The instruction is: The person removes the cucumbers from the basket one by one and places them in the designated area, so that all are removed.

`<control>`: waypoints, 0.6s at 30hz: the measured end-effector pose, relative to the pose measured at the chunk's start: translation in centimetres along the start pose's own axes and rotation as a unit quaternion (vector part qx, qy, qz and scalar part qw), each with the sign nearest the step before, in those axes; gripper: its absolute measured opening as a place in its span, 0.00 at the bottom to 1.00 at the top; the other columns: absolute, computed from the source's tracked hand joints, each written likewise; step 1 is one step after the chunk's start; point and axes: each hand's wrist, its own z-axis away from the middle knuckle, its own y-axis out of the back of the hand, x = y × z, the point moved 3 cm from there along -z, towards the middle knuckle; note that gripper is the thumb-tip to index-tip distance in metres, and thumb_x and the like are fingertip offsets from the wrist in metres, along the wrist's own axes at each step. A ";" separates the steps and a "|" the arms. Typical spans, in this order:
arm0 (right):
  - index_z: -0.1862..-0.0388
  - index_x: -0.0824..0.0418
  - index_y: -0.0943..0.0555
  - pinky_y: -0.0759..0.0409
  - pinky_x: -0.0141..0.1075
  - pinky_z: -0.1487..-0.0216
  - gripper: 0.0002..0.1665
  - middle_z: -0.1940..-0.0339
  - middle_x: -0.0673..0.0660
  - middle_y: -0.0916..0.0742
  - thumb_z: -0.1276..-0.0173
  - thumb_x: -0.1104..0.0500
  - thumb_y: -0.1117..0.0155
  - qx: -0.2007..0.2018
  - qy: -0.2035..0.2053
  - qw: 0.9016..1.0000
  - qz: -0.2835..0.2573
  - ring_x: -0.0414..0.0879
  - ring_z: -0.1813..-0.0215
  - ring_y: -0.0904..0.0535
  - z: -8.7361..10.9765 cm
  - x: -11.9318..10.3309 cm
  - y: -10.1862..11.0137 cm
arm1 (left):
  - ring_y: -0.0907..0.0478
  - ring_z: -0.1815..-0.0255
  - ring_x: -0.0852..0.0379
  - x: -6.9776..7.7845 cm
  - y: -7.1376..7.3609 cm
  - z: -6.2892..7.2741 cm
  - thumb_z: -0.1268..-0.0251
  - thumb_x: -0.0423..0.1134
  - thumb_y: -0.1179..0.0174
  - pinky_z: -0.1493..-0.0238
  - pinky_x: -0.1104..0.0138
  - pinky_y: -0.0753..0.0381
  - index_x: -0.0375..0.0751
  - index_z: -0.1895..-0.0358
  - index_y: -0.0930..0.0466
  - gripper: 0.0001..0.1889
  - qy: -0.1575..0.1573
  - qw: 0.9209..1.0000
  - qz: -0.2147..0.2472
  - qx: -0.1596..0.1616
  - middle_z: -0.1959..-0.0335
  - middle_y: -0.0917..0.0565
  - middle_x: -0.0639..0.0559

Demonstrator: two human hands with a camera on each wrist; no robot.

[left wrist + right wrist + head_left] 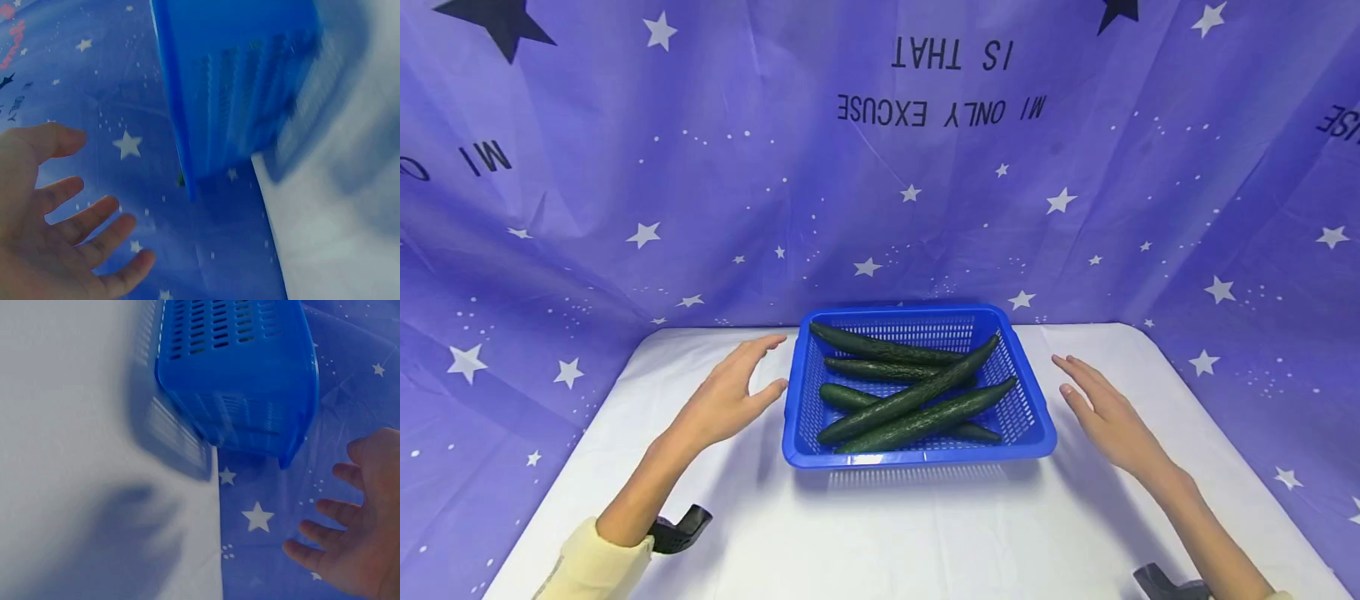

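A blue plastic basket with slotted walls stands on the white table in the head view. Several long dark green cucumbers lie in it, some crossing over others. To the basket's left is my left hand, its thumb and fingers spread apart and holding nothing. My right hand is off the basket's right side, fingers extended, also holding nothing. Both hands are apart from the rim. In the left wrist view the basket's side wall is beyond the fingers; the right wrist view shows its other end.
A white cloth covers the table. Behind and at both sides hangs a purple curtain with stars and printed words. Each wrist carries a black device, the left one below the forearm. Shadows of the hands fall on the cloth.
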 end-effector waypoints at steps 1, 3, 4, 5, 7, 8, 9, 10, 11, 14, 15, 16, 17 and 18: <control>0.21 0.56 0.39 0.43 0.71 0.36 0.30 0.24 0.69 0.36 0.17 0.50 0.55 -0.003 -0.003 1.000 -0.013 0.71 0.26 0.43 -0.1 0.0 -0.3 | 0.31 0.34 0.37 0.2 -0.2 -0.2 0.31 0.38 0.38 0.39 0.40 0.32 0.39 0.27 0.36 0.31 -0.005 1.000 0.016 0.000 0.34 0.27 0.36; 0.21 0.55 0.39 0.40 0.70 0.37 0.30 0.24 0.68 0.35 0.17 0.50 0.56 -0.009 -0.014 0.999 -0.040 0.70 0.27 0.40 -0.2 0.1 -0.8 | 0.28 0.37 0.39 0.6 -0.6 -0.6 0.31 0.37 0.38 0.40 0.41 0.30 0.39 0.28 0.35 0.30 -0.012 0.999 0.046 -0.005 0.36 0.25 0.37; 0.21 0.56 0.39 0.39 0.70 0.38 0.30 0.25 0.68 0.34 0.17 0.50 0.56 -0.012 -0.020 0.998 -0.053 0.70 0.28 0.39 -0.2 0.1 -1.2 | 0.27 0.37 0.39 0.8 -0.8 -0.7 0.30 0.37 0.38 0.41 0.42 0.29 0.40 0.28 0.34 0.30 -0.013 0.998 0.062 -0.012 0.37 0.24 0.37; 0.21 0.56 0.39 0.38 0.69 0.38 0.30 0.25 0.67 0.34 0.16 0.50 0.57 -0.014 -0.024 0.997 -0.068 0.70 0.29 0.37 -0.3 0.2 -1.5 | 0.27 0.38 0.39 1.1 -1.1 -0.9 0.30 0.37 0.38 0.41 0.42 0.29 0.40 0.28 0.34 0.29 -0.014 0.997 0.077 -0.020 0.37 0.24 0.38; 0.21 0.58 0.40 0.36 0.66 0.37 0.30 0.25 0.68 0.34 0.16 0.51 0.58 -0.019 -0.030 0.994 -0.106 0.70 0.30 0.34 -0.4 0.3 -2.2 | 0.25 0.38 0.40 1.5 -1.6 -1.3 0.30 0.37 0.39 0.41 0.42 0.28 0.41 0.28 0.34 0.29 -0.013 0.994 0.103 -0.037 0.38 0.23 0.39; 0.21 0.59 0.41 0.34 0.63 0.36 0.30 0.25 0.68 0.34 0.16 0.51 0.58 -0.023 -0.032 0.991 -0.129 0.69 0.31 0.33 -0.4 0.3 -2.5 | 0.25 0.39 0.40 1.7 -1.9 -1.4 0.29 0.37 0.39 0.41 0.42 0.28 0.41 0.28 0.34 0.28 -0.012 0.992 0.114 -0.046 0.38 0.23 0.40; 0.21 0.61 0.42 0.32 0.59 0.36 0.30 0.25 0.69 0.34 0.16 0.52 0.59 -0.027 -0.033 0.987 -0.152 0.68 0.31 0.33 -0.5 0.4 -2.9 | 0.24 0.39 0.40 2.0 -2.2 -1.6 0.29 0.37 0.39 0.41 0.42 0.28 0.42 0.28 0.34 0.28 -0.011 0.991 0.124 -0.054 0.39 0.23 0.40; 0.21 0.62 0.42 0.29 0.54 0.36 0.30 0.25 0.69 0.34 0.15 0.53 0.59 -0.030 -0.032 0.983 -0.176 0.68 0.31 0.32 -0.6 0.5 -3.2 | 0.24 0.40 0.41 2.2 -2.4 -1.7 0.30 0.37 0.39 0.41 0.43 0.27 0.42 0.29 0.34 0.28 -0.011 0.989 0.132 -0.062 0.39 0.22 0.41; 0.21 0.63 0.43 0.27 0.48 0.38 0.30 0.25 0.69 0.35 0.15 0.53 0.59 -0.033 -0.033 0.978 -0.201 0.68 0.32 0.31 -0.6 0.5 -3.5 | 0.24 0.40 0.42 2.5 -2.7 -1.9 0.30 0.37 0.39 0.42 0.43 0.27 0.43 0.29 0.33 0.28 -0.011 0.988 0.137 -0.068 0.39 0.22 0.42; 0.21 0.65 0.45 0.25 0.34 0.42 0.30 0.25 0.70 0.35 0.15 0.54 0.59 -0.041 -0.042 0.966 -0.251 0.67 0.31 0.32 -0.7 0.6 -4.2 | 0.24 0.41 0.44 3.2 -3.4 -2.4 0.30 0.36 0.39 0.43 0.45 0.25 0.44 0.30 0.32 0.27 -0.015 0.985 0.149 -0.083 0.40 0.22 0.44; 0.21 0.65 0.45 0.25 0.33 0.42 0.30 0.25 0.70 0.35 0.15 0.54 0.59 -0.042 -0.047 0.964 -0.260 0.67 0.31 0.33 -0.7 0.6 -4.3 | 0.23 0.41 0.45 3.5 -3.6 -2.6 0.30 0.36 0.39 0.44 0.45 0.25 0.45 0.30 0.32 0.27 -0.016 0.984 0.152 -0.088 0.40 0.21 0.44; 0.21 0.65 0.45 0.26 0.35 0.41 0.30 0.25 0.70 0.35 0.15 0.55 0.60 -0.041 -0.052 0.961 -0.267 0.67 0.30 0.34 -0.7 0.6 -4.4 | 0.23 0.42 0.45 3.7 -3.8 -2.7 0.30 0.36 0.39 0.44 0.46 0.24 0.45 0.30 0.32 0.26 -0.018 0.983 0.154 -0.093 0.40 0.21 0.45; 0.20 0.64 0.45 0.27 0.39 0.38 0.30 0.25 0.70 0.36 0.15 0.55 0.60 -0.042 -0.057 0.959 -0.274 0.66 0.29 0.36 -0.7 0.5 -4.5 | 0.24 0.42 0.45 4.0 -4.0 -2.9 0.30 0.36 0.39 0.44 0.47 0.24 0.44 0.30 0.31 0.26 -0.019 0.982 0.159 -0.098 0.41 0.21 0.45; 0.20 0.64 0.45 0.30 0.44 0.34 0.29 0.24 0.70 0.37 0.15 0.56 0.61 -0.043 -0.063 0.957 -0.278 0.66 0.27 0.38 -0.7 0.5 -4.5 | 0.24 0.42 0.45 4.2 -4.2 -3.1 0.29 0.36 0.39 0.45 0.48 0.24 0.44 0.30 0.31 0.26 -0.019 0.981 0.165 -0.103 0.41 0.21 0.45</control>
